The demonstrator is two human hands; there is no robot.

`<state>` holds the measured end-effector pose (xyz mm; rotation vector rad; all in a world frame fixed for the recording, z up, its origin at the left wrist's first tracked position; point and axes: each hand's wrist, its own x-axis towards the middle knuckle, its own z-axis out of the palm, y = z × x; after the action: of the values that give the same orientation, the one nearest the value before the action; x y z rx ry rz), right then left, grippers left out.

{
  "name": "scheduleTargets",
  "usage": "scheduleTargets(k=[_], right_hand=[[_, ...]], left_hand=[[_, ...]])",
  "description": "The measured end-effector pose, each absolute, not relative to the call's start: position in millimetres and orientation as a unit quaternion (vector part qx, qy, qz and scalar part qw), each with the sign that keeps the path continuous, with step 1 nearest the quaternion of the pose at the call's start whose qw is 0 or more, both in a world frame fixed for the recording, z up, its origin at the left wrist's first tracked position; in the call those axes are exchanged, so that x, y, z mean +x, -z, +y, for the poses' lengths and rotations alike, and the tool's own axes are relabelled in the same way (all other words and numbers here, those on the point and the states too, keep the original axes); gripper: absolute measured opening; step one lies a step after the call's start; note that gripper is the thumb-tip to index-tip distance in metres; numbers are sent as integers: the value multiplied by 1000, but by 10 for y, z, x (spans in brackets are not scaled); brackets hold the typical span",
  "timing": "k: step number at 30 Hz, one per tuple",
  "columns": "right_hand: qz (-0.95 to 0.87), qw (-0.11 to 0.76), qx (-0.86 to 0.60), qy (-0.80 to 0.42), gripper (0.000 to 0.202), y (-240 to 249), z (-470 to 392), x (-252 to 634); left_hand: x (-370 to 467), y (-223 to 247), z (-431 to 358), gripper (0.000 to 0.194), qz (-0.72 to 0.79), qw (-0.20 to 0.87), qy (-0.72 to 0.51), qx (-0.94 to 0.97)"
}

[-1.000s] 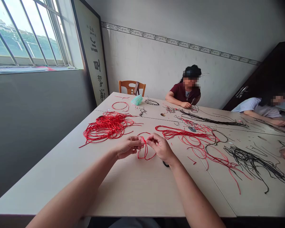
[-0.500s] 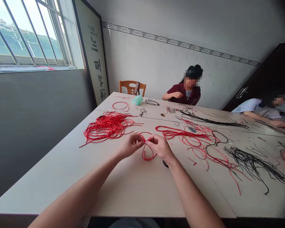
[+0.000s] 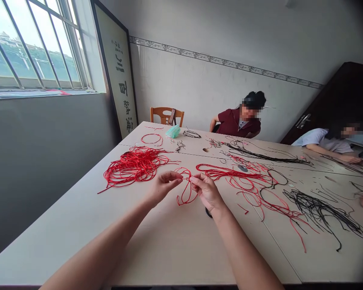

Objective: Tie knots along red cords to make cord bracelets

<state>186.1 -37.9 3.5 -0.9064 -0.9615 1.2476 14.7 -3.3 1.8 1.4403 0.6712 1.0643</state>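
Above the table, a looped red cord (image 3: 187, 193) hangs between my two hands, its loops dangling below and curling up behind the fingers. My right hand (image 3: 204, 186) pinches it between thumb and forefinger where the strands cross. A thin strand of the same cord runs leftward to my left hand (image 3: 167, 184), whose thumb and forefinger are pressed together on it. Beyond my left hand lies a big tangled heap of red cords (image 3: 136, 165). Past my right hand stretches a folded bundle of red cords (image 3: 230, 171). A small black ring-shaped object (image 3: 208, 212) is partly hidden by my right wrist.
Black cords (image 3: 317, 209) lie tangled at the right, with a long black bundle (image 3: 266, 155) farther back. A green plastic bag (image 3: 173, 131) and a red cord ring (image 3: 151, 139) rest at the far left. Two people sit beyond the table (image 3: 78, 237); a chair (image 3: 166, 114) stands behind.
My hands have drawn slightly apart, with a strand now showing between them. The loops have shifted a little. The person opposite has lowered a raised hand and leaned right.
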Motion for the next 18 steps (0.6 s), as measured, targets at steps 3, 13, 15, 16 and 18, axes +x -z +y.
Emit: scheduleTargets(k=[3,13,15,16,18], right_hand=[[-408,618,-382,-554,16,-15,-377,1837],[-387,641,-380,-543,19,9,-378,1734],[-389,644,-380,-538,19,16,-377,1716],[-390,644,-381,-537,18,19,-377,1709],[-393,642,-383,-535,17,25,-377,1701]], left_hand=[[170,-24,-56,20,271,611,-486,563],[269,61,-112,22,249,730,-516,373],[282,68,-130,19,257,729,-516,369],[286,70,-135,19,264,724,-516,373],[288,74,-138,20,285,703,-519,394]])
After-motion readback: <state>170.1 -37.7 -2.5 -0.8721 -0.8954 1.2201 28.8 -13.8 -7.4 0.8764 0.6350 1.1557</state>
